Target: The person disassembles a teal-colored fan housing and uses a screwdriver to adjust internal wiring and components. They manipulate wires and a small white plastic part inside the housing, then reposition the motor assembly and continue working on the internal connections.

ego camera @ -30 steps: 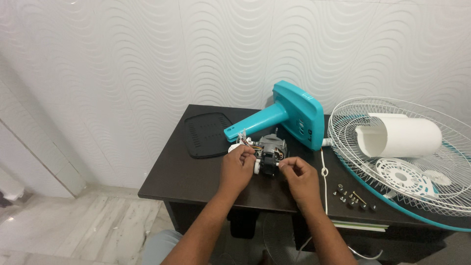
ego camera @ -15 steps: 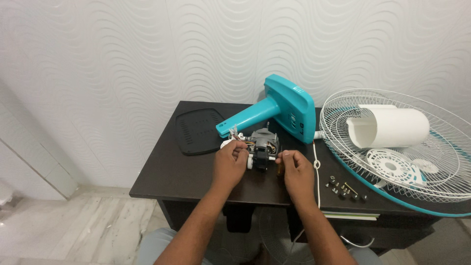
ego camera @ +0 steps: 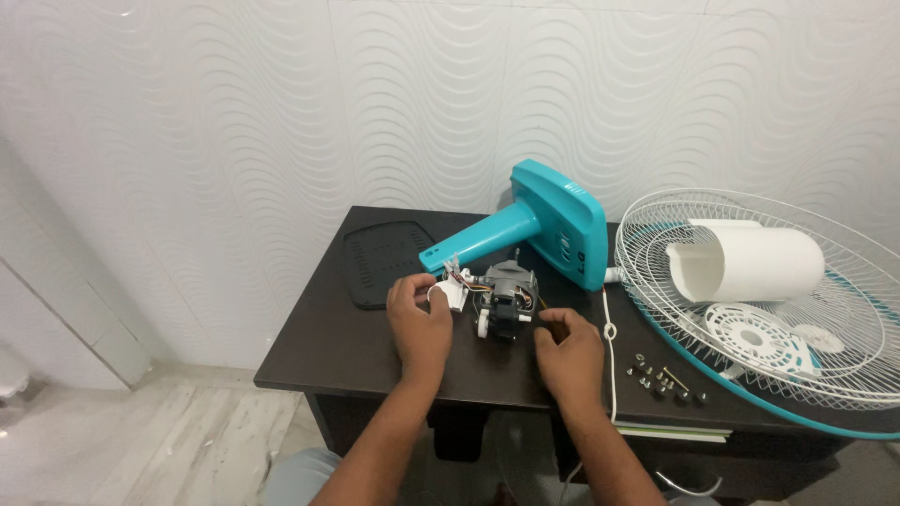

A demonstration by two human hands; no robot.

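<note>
A small fan motor (ego camera: pixel 506 295) with wires and a white gear lies on the dark table (ego camera: pixel 347 351). My left hand (ego camera: pixel 419 323) grips the white plastic part (ego camera: pixel 448 296) at the motor's left end. My right hand (ego camera: pixel 567 351) pinches the shaft end at the motor's right side. Behind the motor lies a teal fan base and neck (ego camera: pixel 539 230), tipped on its side.
A white wire fan guard (ego camera: pixel 656 244) holds a white motor cover (ego camera: pixel 750 262) and a white round plate (ego camera: pixel 755 337) at the right. Several screws (ego camera: pixel 666 382) lie near the front edge. A black cover plate (ego camera: pixel 380 262) rests at the back left. A white cord (ego camera: pixel 607 328) crosses the table.
The view has shifted a little. Both hands stay on the motor, which sits slightly nearer the teal base.
</note>
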